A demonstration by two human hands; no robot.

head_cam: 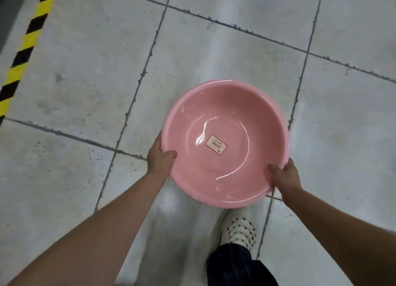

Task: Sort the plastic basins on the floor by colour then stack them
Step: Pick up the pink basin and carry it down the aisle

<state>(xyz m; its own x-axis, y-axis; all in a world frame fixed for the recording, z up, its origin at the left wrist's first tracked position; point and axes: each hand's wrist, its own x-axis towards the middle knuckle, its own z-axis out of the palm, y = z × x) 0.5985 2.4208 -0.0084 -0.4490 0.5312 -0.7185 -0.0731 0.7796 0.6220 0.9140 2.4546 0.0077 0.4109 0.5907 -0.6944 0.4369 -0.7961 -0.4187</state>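
A round pink plastic basin [227, 114] with a small label on its inner bottom is held up over the floor, mouth facing me. My left hand [161, 158] grips its left rim, thumb over the edge and fingers underneath. My right hand [285, 176] grips the lower right rim the same way. The basin looks empty. No other basin is in view.
Grey floor tiles [85, 82] with dark grout lines fill the view. A yellow and black hazard stripe [23, 54] runs along the left edge. My foot in a dotted sock and shoe [237, 230] stands just under the basin.
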